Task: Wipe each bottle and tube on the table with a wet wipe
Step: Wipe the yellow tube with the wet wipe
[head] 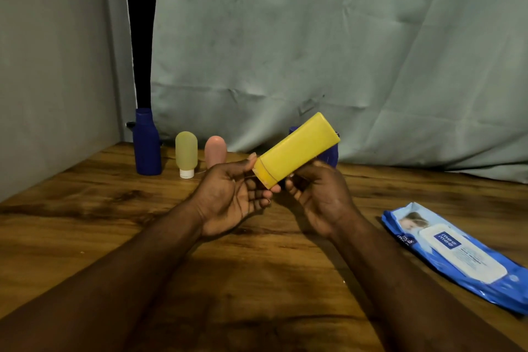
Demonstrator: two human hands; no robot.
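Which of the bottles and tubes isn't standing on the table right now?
The yellow bottle: the left hand and right hand hold it tilted in the air; the others stand at the back.

we sat in what looked like a home corner: a wood-grain table (85, 208) against creased grey-green hanging cloth (314, 37).

One yellow bottle (297, 151) is plain and bright; the others are a dark blue bottle (147, 143), a pale yellow-green tube (186, 151) (its cap is white) and a pink tube (215, 154). The wipes pack (457, 254) is bright blue with a white label. The table (85, 208) is brown with darker wood grain, and the curtain (314, 37) is plain grey-green.
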